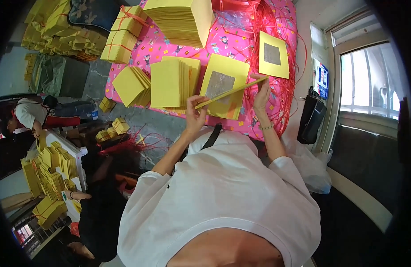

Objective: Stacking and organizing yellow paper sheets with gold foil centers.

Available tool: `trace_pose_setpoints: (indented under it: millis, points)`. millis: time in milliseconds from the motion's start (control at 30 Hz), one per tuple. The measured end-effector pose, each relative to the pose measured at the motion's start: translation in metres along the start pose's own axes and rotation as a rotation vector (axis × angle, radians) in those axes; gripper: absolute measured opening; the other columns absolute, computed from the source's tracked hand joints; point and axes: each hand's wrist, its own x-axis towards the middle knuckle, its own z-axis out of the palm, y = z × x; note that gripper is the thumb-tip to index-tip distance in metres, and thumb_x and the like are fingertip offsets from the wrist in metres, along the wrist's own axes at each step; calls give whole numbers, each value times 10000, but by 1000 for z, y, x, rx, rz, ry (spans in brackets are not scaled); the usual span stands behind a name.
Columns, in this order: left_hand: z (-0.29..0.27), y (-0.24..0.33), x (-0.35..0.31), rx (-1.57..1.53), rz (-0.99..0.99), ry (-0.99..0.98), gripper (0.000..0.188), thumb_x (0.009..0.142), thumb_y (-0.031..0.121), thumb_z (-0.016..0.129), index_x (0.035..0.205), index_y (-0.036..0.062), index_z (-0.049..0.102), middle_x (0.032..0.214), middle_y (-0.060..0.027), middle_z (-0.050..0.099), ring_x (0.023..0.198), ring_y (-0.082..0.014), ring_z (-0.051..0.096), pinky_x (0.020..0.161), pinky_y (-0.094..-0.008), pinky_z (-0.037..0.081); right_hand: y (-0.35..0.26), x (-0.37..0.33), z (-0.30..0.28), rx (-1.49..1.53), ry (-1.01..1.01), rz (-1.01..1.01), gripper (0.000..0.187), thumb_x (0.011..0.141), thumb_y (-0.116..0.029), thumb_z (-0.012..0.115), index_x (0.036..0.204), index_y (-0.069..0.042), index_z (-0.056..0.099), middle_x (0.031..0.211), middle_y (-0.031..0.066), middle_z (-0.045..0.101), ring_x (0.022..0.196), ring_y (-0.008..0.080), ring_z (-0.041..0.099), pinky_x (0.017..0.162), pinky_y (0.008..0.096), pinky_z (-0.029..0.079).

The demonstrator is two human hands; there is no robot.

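Between my two hands, a thin bundle of yellow paper (232,92) is held nearly edge-on and tilted, its right end higher. My left hand (196,114) closes its fingers on the left end of the bundle. At the other end, my right hand (262,96) grips with thumb and fingers; a beaded bracelet is on that wrist. Just beyond and below the bundle lies yellow paper with a grey square (221,83). To its left stand fanned yellow paper stacks (166,83). Another yellow sheet with a grey square (272,55) lies at the right.
A pink patterned cloth (234,42) covers the table. Tall yellow stack (178,20) and bundles tied with red string (121,40) stand at the back. Loose red string (283,95) runs along the right edge. Two people work at a white table (82,167) on the left.
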Motion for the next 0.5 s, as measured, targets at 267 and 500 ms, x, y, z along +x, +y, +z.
trace_pose_setpoints:
  millis: [267, 500]
  points:
    - [-3, -6, 5, 265, 133, -48, 176, 879, -6, 527, 1053, 10, 508, 942, -92, 582, 851, -164, 574, 745, -257, 454, 4, 1, 1, 56, 26, 64, 564, 999, -382, 206, 990, 26, 596, 1002, 122, 624, 1014, 208, 556, 952, 325, 389]
    - [-1, -7, 4, 247, 107, -30, 167, 878, -4, 523, 1045, 9, 519, 938, -88, 575, 827, -164, 568, 738, -259, 449, 3, 0, 4, 15, 13, 17, 552, 1001, -370, 202, 985, 19, 593, 1010, 120, 618, 1004, 211, 555, 949, 327, 390]
